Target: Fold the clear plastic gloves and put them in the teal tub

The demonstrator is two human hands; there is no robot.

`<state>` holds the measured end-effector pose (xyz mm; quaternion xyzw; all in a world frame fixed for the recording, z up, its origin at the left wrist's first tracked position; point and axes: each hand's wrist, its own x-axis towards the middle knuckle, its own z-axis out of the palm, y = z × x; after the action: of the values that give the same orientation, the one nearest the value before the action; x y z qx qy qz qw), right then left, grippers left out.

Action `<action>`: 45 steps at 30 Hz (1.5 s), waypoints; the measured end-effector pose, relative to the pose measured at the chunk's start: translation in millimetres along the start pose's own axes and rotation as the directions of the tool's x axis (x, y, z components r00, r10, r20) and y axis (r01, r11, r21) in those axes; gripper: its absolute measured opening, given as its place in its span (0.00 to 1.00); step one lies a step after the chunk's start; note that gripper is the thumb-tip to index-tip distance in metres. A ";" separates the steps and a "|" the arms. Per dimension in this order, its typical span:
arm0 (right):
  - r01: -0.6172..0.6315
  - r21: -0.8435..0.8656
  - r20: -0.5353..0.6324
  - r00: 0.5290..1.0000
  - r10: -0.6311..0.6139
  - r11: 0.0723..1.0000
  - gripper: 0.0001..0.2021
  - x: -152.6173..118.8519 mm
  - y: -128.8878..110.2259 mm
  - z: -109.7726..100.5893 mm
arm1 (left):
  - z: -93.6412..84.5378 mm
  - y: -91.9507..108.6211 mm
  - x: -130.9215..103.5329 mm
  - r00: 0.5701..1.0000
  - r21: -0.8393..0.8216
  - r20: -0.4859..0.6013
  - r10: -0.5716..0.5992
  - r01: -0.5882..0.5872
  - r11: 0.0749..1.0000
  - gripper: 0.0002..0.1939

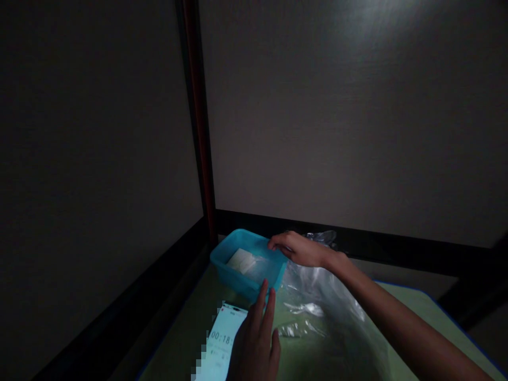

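Note:
A light-blue plastic tub [228, 276] sits in the corner on a green mat, with a folded white item [241, 260] lying in it. My right hand [299, 250] reaches over the tub's right rim, fingers bent and apart, with nothing visible in them. Whether it touches the rim is hard to tell. My left hand [257, 338] is in front of the tub, fingers stretched, fingertips close to the near right corner. Beside it, a phone [222, 338] shows a lit timer screen, partly covered by that hand. Clear plastic sheeting [305, 307] spreads right of the tub, under my right arm.
The green mat [408, 301] has a blue edge. Dark walls [337, 116] meet at a reddish post [200, 121] behind the tub. A crumpled clear, dark-looking bundle [323, 238] lies against the back wall, beyond my right wrist.

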<state>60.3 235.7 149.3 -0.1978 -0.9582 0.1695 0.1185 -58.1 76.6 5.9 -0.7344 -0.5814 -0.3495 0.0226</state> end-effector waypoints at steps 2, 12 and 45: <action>-0.036 -0.027 -0.062 0.997 0.035 0.999 0.16 -31.2 -6.3 -5.5 | -4.3 2.0 0.2 1.000 0.000 -0.010 0.018 -0.018 1.000 0.33; -0.615 -0.019 -0.358 0.741 0.569 0.788 0.10 -183.2 -20.9 50.7 | -8.7 24.3 -5.5 0.978 -0.099 -0.034 0.206 -0.208 0.973 0.19; 0.144 0.901 -0.370 0.748 0.551 0.409 0.37 -268.8 -154.9 112.0 | -4.7 88.6 -11.3 0.873 -0.811 0.485 -0.053 0.472 0.346 0.22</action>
<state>215.1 -42.0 61.5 -0.2723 -0.5850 0.5868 0.4893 15.8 36.5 36.3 -0.5693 -0.3974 -0.4609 -0.5528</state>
